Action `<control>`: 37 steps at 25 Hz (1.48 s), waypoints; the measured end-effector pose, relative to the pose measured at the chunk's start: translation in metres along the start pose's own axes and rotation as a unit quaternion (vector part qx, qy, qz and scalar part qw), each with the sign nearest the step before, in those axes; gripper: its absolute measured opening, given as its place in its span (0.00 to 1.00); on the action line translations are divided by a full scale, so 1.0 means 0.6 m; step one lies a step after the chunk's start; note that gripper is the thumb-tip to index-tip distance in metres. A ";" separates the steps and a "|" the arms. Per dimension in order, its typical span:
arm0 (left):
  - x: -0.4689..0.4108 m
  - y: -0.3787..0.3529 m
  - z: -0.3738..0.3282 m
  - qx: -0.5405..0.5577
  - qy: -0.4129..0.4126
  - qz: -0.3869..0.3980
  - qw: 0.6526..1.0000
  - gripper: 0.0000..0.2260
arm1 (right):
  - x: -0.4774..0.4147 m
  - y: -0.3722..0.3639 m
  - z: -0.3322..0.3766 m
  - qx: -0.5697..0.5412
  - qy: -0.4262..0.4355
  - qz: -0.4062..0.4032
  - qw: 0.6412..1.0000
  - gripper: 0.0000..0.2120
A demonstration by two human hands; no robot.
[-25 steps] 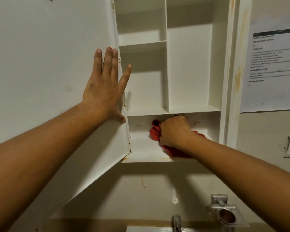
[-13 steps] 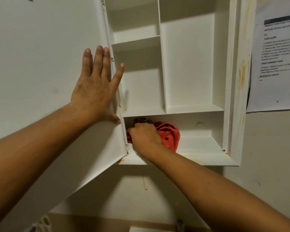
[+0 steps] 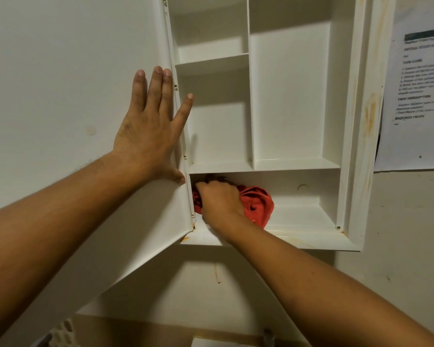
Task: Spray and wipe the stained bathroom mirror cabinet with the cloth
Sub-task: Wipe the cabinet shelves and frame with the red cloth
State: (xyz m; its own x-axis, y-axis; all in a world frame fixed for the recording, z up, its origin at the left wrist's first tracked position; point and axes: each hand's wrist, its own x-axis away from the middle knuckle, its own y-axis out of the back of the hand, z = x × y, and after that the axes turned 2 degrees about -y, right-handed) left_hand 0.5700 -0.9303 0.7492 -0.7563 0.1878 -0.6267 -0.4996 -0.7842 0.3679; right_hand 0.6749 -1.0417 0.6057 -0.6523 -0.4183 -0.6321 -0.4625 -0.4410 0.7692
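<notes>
Left hand (image 3: 148, 136): fingers straight and spread, palm flat against the inner face of the open cabinet door (image 3: 60, 96), little finger reaching past the hinge edge.

Right hand (image 3: 218, 199): fingers curled over the red cloth (image 3: 257, 205), gripping it; fingertips hidden behind the knuckles.

Red cloth: bunched, in the bottom compartment of the cabinet (image 3: 346, 146), at its far-left end close to the hinge side, resting on the lowest shelf, with a fold sticking out to the right of the hand.

Cabinet: white, three upper compartments above the wide lower one; orange-brown stains (image 3: 370, 113) down the right frame and along the near bottom lip.

Printed sheet (image 3: 416, 96): on the wall, right of the cabinet; text blurred.
</notes>
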 end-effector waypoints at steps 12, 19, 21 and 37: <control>-0.003 -0.005 -0.001 -0.002 0.000 -0.016 1.000 0.73 | -0.011 0.028 0.014 0.103 0.070 0.177 0.976 0.14; -0.002 0.001 -0.001 -0.001 -0.001 -0.010 1.000 0.73 | -0.033 0.043 0.024 0.097 0.064 0.247 0.962 0.04; 0.001 0.006 -0.001 0.002 0.002 -0.004 1.000 0.72 | -0.030 0.056 0.010 0.036 0.061 0.287 0.955 0.01; -0.001 0.003 0.000 0.001 0.000 0.002 1.000 0.71 | 0.005 0.006 0.013 0.111 0.041 0.130 0.984 0.13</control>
State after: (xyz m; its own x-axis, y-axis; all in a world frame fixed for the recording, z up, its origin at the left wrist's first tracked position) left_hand 0.5695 -0.9317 0.7498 -0.7583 0.1847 -0.6252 -0.4976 -0.7836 0.3720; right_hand 0.6667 -1.0385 0.6076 -0.7190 -0.5615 -0.4095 -0.4126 -0.1294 0.9017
